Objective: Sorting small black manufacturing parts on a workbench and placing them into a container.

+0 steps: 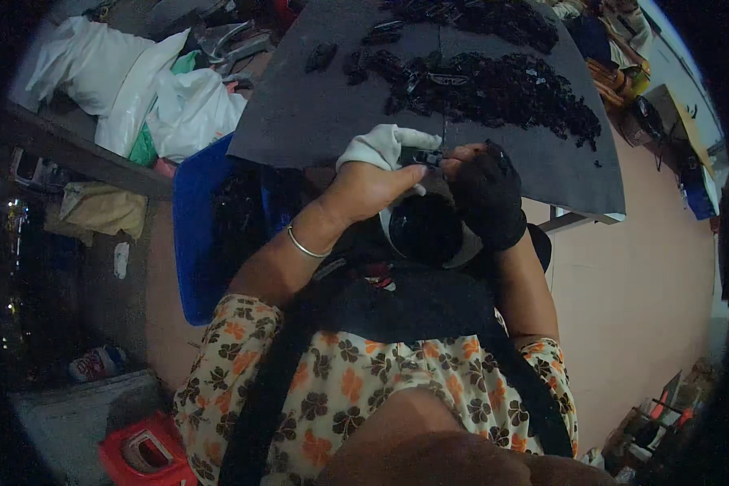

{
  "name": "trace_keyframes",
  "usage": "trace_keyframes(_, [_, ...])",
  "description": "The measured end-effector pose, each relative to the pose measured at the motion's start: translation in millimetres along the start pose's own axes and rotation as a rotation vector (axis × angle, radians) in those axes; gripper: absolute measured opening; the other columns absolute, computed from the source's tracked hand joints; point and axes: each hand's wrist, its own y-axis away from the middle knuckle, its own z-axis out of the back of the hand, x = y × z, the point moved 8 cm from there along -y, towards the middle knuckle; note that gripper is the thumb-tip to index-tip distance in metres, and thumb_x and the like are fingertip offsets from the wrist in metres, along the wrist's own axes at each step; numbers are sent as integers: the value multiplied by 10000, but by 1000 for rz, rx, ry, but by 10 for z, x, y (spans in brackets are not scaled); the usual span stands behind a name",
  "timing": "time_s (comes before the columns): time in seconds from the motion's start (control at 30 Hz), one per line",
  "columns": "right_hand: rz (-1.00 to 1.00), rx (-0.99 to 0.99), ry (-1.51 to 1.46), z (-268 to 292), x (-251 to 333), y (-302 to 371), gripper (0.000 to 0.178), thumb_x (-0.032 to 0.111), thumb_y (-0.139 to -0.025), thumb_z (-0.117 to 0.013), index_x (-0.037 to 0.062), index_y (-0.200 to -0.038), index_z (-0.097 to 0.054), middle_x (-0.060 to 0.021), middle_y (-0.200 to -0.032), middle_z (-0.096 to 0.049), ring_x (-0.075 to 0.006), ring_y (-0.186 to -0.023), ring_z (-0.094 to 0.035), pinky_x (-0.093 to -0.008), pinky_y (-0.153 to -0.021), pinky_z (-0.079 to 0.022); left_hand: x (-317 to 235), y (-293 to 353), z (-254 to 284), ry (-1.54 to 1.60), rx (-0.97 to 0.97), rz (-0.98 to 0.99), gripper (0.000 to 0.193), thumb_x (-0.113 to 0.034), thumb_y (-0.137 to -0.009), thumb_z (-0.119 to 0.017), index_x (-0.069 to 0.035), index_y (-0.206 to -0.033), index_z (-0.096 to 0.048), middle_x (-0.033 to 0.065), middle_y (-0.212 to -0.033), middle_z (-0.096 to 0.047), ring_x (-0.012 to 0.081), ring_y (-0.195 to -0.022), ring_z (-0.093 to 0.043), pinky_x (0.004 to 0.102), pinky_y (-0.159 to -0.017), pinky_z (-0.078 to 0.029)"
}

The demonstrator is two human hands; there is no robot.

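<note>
My left hand (383,168), in a white glove that leaves the thumb bare, is closed on a small black part (426,159). From the other side my right hand (484,186), in a black glove with bare fingertips, pinches at the same part. Whether the right fingers hold a separate small tool or piece is too dark to tell. Below both hands, at my lap, sits a round pale-rimmed container (393,231) with a dark inside. Beyond the hands, many similar black parts (494,89) lie heaped on a grey-covered table (287,121).
A blue tub (188,243) with dark contents stands at my left. White sacks (97,69) are piled at the far left. A red container (142,454) is on the floor at lower left. Assorted items (652,429) lie at lower right. The table's corner (616,217) juts out at right.
</note>
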Motion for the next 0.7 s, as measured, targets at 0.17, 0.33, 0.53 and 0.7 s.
trace_keyframes(0.17, [40,-80,29,38,0,58,179,24,-680,-597,89,-846,-575,-72,-883,-597,-265,-818,-571,-380,-695,-451,-9,10,-28,79,23,-6,298,21,-789,-589,36,-1080,-530,101,-1053,-594,129,-875,-587,241,-727,-507])
trace_keyframes(0.33, [-131,-134,50,36,-111,125,166,-6,-738,-597,52,-892,-573,-99,-872,-597,-266,-763,-584,-341,-666,-475,17,33,3,199,-15,28,321,43,-822,-552,61,-1139,-497,128,-1086,-577,175,-901,-599,274,-755,-522])
trace_keyframes(0.53, [-852,-251,-788,-250,-471,336,134,52,-812,-591,26,-941,-566,-34,-795,-582,-120,-713,-560,-262,-632,-456,-119,63,-18,101,-109,-151,291,31,-836,-533,67,-1123,-503,160,-1110,-566,197,-929,-600,287,-760,-522])
trace_keyframes(0.7, [-631,-84,-656,-335,-374,271,72,96,-844,-564,55,-903,-556,-2,-764,-547,-89,-679,-529,-236,-599,-435,-329,114,-136,-528,-104,-467,255,-45,-790,-589,22,-1036,-577,165,-1052,-592,295,-1017,-566,343,-859,-458])
